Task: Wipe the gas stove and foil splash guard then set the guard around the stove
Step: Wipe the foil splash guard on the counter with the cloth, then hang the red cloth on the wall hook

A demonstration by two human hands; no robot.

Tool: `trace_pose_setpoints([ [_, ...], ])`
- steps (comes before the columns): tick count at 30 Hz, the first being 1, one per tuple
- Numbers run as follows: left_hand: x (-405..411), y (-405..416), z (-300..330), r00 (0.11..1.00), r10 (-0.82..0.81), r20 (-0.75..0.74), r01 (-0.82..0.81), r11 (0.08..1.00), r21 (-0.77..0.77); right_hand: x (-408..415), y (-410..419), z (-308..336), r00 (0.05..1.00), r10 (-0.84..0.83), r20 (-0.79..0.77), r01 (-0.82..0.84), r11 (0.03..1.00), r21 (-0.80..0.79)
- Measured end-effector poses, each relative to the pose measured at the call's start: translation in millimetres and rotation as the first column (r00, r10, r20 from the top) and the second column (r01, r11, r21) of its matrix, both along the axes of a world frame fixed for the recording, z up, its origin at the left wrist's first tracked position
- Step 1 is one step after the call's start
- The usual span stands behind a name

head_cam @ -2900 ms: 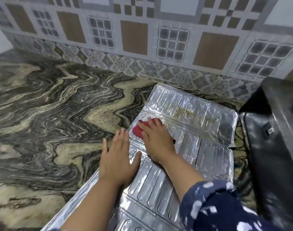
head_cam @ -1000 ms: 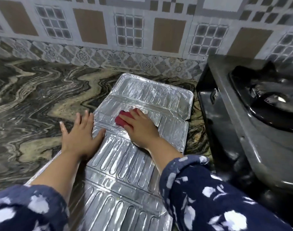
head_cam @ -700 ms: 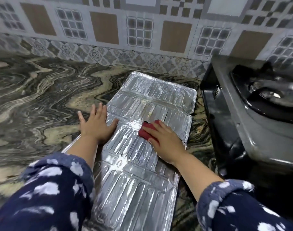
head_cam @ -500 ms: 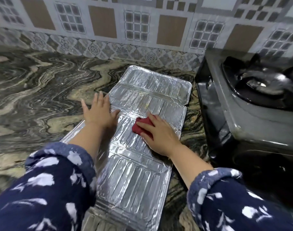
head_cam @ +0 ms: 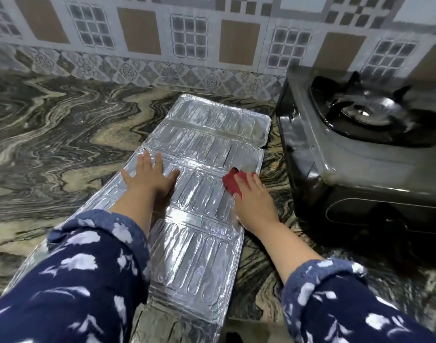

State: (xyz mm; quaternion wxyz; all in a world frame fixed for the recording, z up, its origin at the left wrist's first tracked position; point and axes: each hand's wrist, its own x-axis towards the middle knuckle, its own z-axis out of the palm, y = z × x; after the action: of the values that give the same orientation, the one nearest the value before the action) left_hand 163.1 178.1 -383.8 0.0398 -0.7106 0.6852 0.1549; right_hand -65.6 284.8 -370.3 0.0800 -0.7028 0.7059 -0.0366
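Flat left hand (head_cam: 147, 180) pinned the ribbed silver foil splash guard (head_cam: 202, 219); right hand (head_cam: 254, 201), fingers straight, pressed a red cloth (head_cam: 233, 181) at the guard's edge beside it, where hard strokes could crease thin foil

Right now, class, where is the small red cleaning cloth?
In the head view, the small red cleaning cloth lies under the right hand, near the right edge of the ribbed silver foil splash guard.
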Motion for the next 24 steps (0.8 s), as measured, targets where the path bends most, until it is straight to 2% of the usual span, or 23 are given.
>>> trace_pose_setpoints([
  [4,2,0,2,1.000,-0.001,-0.015,0.001,1.000,0.014,-18,21,6,0.991,0.095,0.094,-0.088,0.993,-0.079],
  [6,1,1,4,1.000,0.003,-0.007,-0.003,1.000,0.006,-24,30,7,0.988,0.116,0.105,-0.110,0.992,-0.066],
  [9,-10,6,13,0.998,-0.024,0.065,0.036,0.981,-0.190,-25,35,25,0.991,0.082,0.106,-0.088,0.995,0.055],
  [12,-40,18,40,0.978,-0.207,-0.040,0.179,0.918,-0.354,-21,28,62,0.985,0.010,0.170,-0.026,0.995,0.096],
  [14,-65,26,64,0.938,-0.276,-0.211,0.210,0.934,-0.288,-18,18,87,0.970,-0.023,0.243,0.004,0.997,0.076],
  [15,-76,31,79,0.903,-0.256,-0.345,0.191,0.959,-0.212,-16,12,100,0.958,-0.043,0.282,0.032,0.999,0.043],
  [16,-87,36,92,0.832,-0.203,-0.516,0.164,0.979,-0.121,-16,5,112,0.946,-0.061,0.317,0.063,0.998,0.004],
  [18,-104,44,120,0.624,-0.035,-0.781,0.144,0.987,0.071,-16,-6,134,0.922,-0.077,0.380,0.111,0.991,-0.070],
  [20,-113,49,147,0.453,0.053,-0.890,0.160,0.977,0.139,-19,-12,153,0.889,-0.064,0.452,0.141,0.980,-0.137],
  [22,-119,49,171,0.297,0.067,-0.953,0.135,0.985,0.111,-22,-13,173,0.851,-0.006,0.525,0.143,0.965,-0.222],
  [24,-122,46,192,0.187,0.041,-0.982,0.098,0.993,0.060,-26,-14,192,0.790,0.058,0.610,0.142,0.951,-0.275],
])
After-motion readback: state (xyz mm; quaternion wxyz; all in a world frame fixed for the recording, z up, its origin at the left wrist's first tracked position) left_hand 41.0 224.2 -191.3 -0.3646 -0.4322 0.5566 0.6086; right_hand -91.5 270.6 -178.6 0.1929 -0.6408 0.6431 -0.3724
